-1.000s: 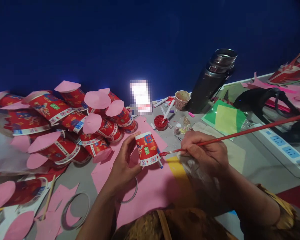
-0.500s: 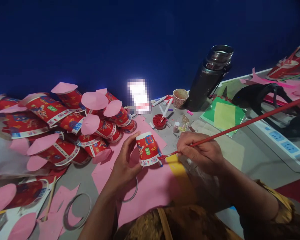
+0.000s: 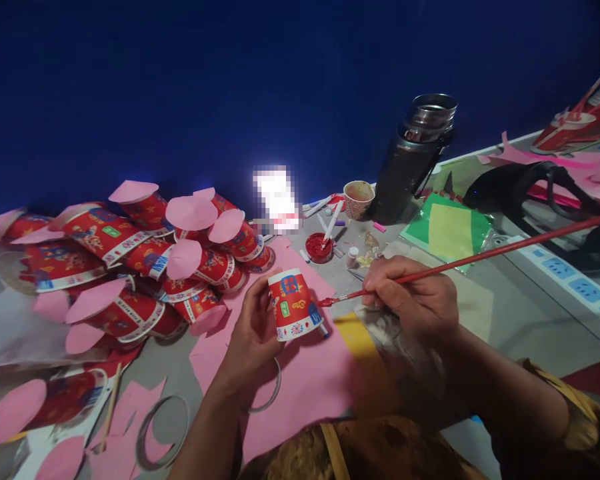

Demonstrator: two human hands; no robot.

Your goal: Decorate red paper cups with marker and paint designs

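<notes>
My left hand [image 3: 253, 327] is wrapped round a red patterned paper cup [image 3: 294, 303], held bottom up and slightly tilted above pink paper [image 3: 300, 393]. My right hand [image 3: 415, 300] pinches a long red paintbrush [image 3: 480, 258]. Its red-coated tip points at the cup's right side, a small gap away from it. Behind the cup stands a small pot of red paint [image 3: 319, 248] with white sticks in it. A blue-tipped pen shows partly behind the cup's lower right edge.
Red cups with pink discs [image 3: 130, 267] are piled at the left. Tape rolls [image 3: 163, 432] lie in front. At the back stand a black flask [image 3: 415, 160] and a paper cup [image 3: 359, 200]. A power strip [image 3: 565, 277] is at the right.
The brush tip has moved away from the cup's lower right side. The cup has turned slightly in my left hand, and the whole view has shifted a little.
</notes>
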